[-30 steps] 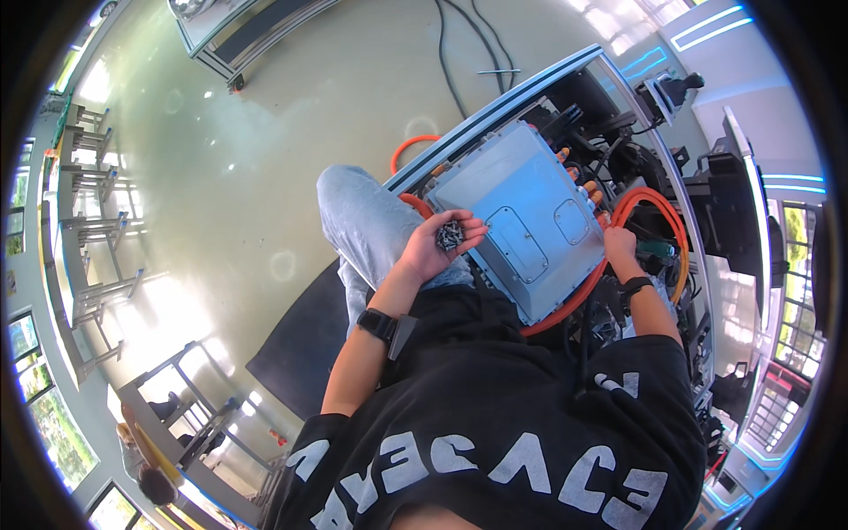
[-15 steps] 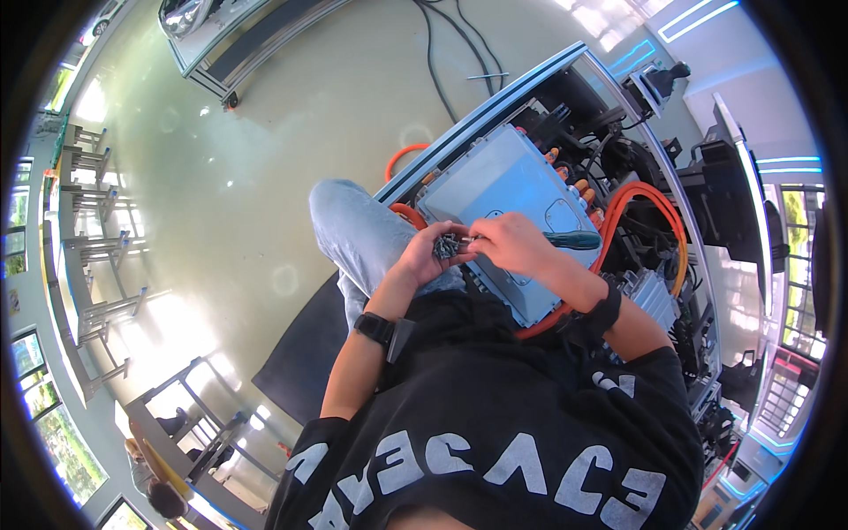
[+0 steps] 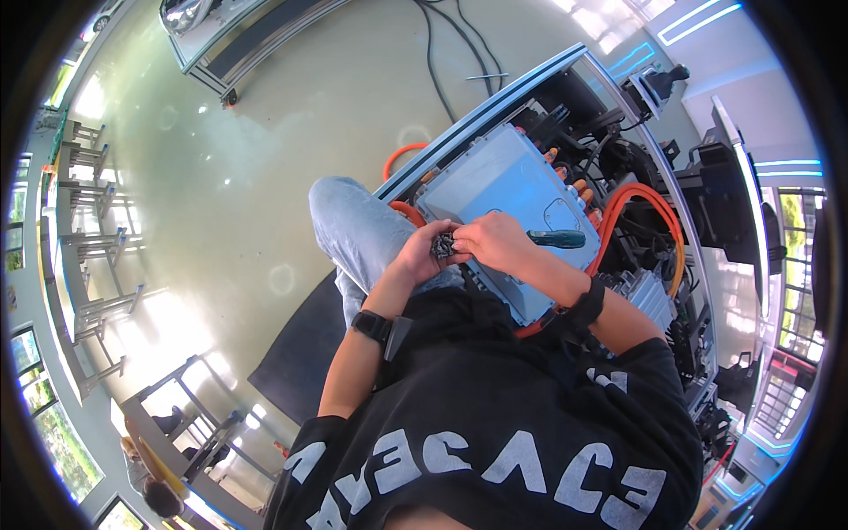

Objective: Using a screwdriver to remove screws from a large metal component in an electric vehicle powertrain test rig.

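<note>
My left hand (image 3: 422,253) is cupped around a small heap of dark metal screws (image 3: 443,245). The fingertips of my right hand (image 3: 490,243) are pinched together over that heap, touching it. From behind the right hand sticks out the dark green handle (image 3: 556,238) of what looks like a screwdriver; its shaft is hidden by the hand. The handle lies above the lid of a big light-blue metal box (image 3: 495,172), which is just beyond my hands. Whether a single screw sits between the right fingertips cannot be seen.
An aluminium frame (image 3: 495,106) surrounds the box. Thick orange cables (image 3: 649,199) loop on its right, among black parts and hoses. My bent knee (image 3: 349,212) is left of the box. Farther off stand a wheeled bench (image 3: 230,66) and a monitor (image 3: 742,177). Another person (image 3: 159,495) is at lower left.
My right hand has shifted slightly left, onto the screws in my left palm, and the green handle has moved left with it. The left hand has hardly moved.
</note>
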`<state>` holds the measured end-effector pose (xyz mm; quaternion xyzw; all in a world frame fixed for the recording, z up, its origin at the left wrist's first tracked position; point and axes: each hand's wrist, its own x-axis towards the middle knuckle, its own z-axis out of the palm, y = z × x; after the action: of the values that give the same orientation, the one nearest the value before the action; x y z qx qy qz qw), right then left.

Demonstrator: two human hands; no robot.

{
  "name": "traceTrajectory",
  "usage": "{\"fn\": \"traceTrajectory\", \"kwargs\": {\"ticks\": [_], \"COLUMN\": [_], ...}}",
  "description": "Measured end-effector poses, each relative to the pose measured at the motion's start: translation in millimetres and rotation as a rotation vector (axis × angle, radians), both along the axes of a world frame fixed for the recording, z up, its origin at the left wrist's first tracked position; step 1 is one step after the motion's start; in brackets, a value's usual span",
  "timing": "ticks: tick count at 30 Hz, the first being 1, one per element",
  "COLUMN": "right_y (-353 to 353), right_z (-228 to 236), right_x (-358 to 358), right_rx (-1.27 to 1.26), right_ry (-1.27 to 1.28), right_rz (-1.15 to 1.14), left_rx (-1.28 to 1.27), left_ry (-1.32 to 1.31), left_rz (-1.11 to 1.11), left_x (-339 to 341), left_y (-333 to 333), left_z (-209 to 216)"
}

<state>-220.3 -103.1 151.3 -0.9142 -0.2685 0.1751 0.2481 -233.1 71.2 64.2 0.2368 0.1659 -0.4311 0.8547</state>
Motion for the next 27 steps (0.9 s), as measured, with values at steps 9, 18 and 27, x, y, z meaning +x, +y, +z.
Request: {"fn": "traceTrajectory", "kwargs": {"ticks": [9, 18, 27], "right_y": [-19.7, -48.1, -28.6], "right_z": [14.3, -25.3, -34.7], "right_x": [5.4, -49.2, -102.1], "right_rx": [0.431, 1.536, 1.06], "right_ry": [0.212, 0.964, 0.957], "right_rz": [-0.376, -1.256, -1.125], "left_rx": [0.01, 0.004, 0.082], "left_ry": [-0.011, -0.015, 0.01], "left_rz": [-0.01, 0.0, 0.039], "left_x": [-0.8, 1.6, 2.1], "left_y": [0.4, -2.3, -7.8], "left_z": [0.7, 3.8, 8.5]}}
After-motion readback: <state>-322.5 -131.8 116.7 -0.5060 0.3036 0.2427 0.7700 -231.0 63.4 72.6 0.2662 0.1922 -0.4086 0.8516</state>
